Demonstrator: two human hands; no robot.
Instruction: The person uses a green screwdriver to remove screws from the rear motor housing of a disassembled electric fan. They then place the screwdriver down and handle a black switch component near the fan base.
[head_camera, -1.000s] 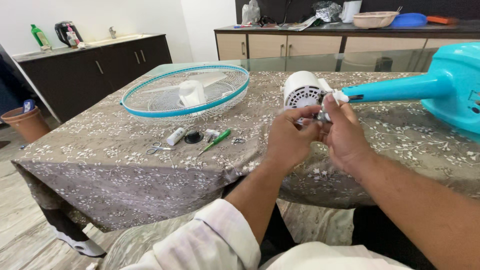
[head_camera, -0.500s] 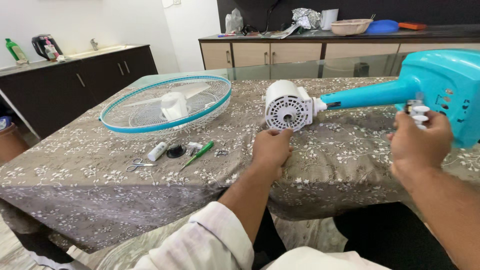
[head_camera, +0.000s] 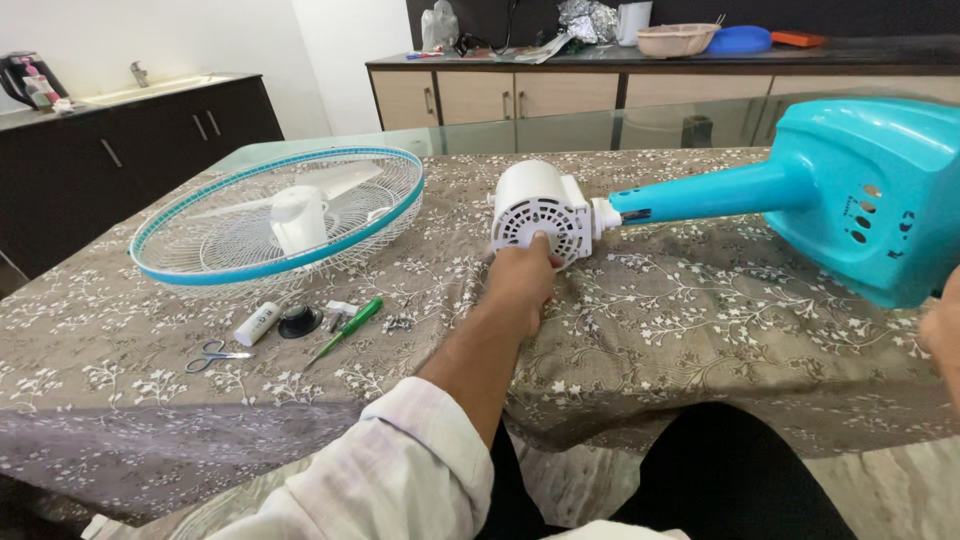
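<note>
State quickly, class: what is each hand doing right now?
Left hand: fingers resting on the white motor housing, not closed around it.
Right hand: only a sliver shows at the frame edge; its grip cannot be told.

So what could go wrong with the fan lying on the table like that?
The left hand only touches the white motor housing, so the teal fan body might roll or slide on the patterned tablecloth. The small parts beside the green screwdriver and scissors sit near the table's edge and could get knocked off.
</note>
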